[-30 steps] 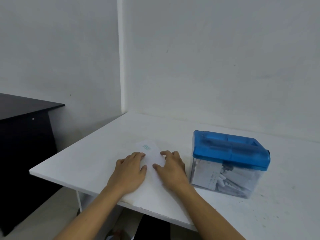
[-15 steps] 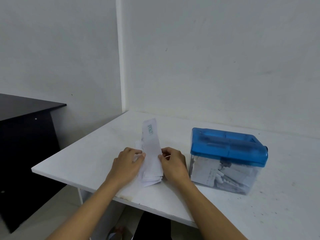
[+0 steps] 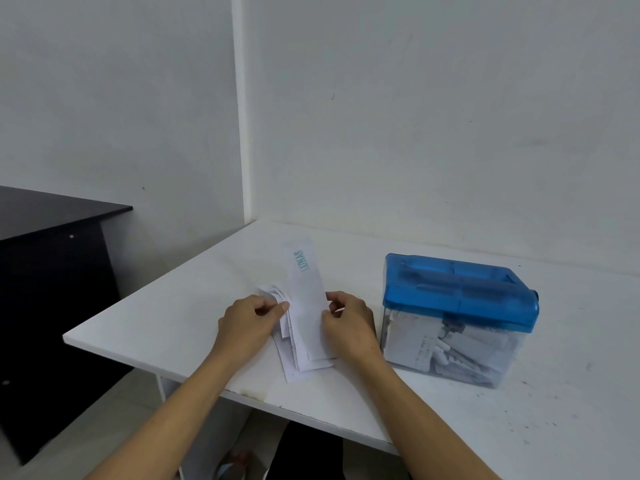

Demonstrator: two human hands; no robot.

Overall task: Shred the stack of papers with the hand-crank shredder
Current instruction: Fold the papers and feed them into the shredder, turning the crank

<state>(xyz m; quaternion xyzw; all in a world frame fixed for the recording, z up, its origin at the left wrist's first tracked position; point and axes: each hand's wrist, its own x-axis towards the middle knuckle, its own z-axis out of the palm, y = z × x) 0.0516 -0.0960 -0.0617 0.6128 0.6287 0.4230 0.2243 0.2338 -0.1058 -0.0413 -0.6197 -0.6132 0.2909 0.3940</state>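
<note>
A person's left hand (image 3: 247, 322) and right hand (image 3: 349, 323) pinch opposite edges of a folded stack of papers (image 3: 304, 306), its far end lifted off the white table (image 3: 166, 317), just beside a blue-lidded shredder (image 3: 457, 317).

Top strip (image 3: 306, 306) of the stack (image 3: 294, 355): one word, "LUNAS", in teal capitals near the far end. It runs along the strip's length, so it reads sideways from the head view.
Lower sheets of the stack: faint dark print at the left edges, too small to read.
Slip (image 3: 420, 351) inside the shredder (image 3: 457, 289): rows of small dark print, unreadable.
</note>
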